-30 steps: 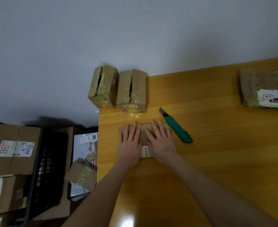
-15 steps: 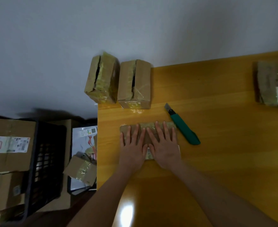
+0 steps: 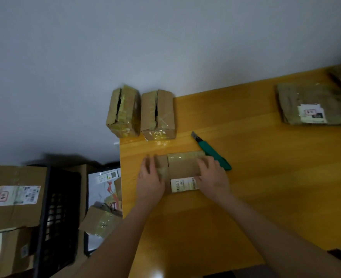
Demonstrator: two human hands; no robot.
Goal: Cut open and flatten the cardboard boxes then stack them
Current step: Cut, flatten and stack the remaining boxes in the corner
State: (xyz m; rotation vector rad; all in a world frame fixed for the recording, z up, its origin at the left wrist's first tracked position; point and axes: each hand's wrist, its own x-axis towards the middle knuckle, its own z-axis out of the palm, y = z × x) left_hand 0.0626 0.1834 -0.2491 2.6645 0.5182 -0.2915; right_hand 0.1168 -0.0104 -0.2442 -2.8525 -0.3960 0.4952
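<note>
Both forearms reach in from the bottom edge. The left hand (image 3: 149, 177) and the right hand (image 3: 212, 177), side by side on top of the flattened box (image 3: 182, 167) half a second ago, have slid apart to its two ends, baring its brown middle and the white barcode label (image 3: 183, 184) on its near edge. The left hand lies spread on the left end with fairly straight fingers. The right hand's fingers bend over the right end, and motion blur hides whether they grip the edge. The box lies flat near the left side of the yellow wooden bench (image 3: 266, 187).

Just beyond the right hand lies a green-handled utility knife (image 3: 213, 155), blade pointing away, its near end touching or hidden by the hand. At the bench's far left corner stand two taped boxes with slit tops, the left one (image 3: 123, 111) overhanging the edge and the right one (image 3: 158, 115) beside it. Far right sits a pile of flattened cardboard (image 3: 310, 105), partly cut off. A plain grey wall (image 3: 165, 47) rises behind.

Down on the floor to the left, a black crate (image 3: 59, 207) holds a labelled carton (image 3: 15, 197), and a small taped box (image 3: 100, 221) lies near the bench; its surroundings are too dim to make out
</note>
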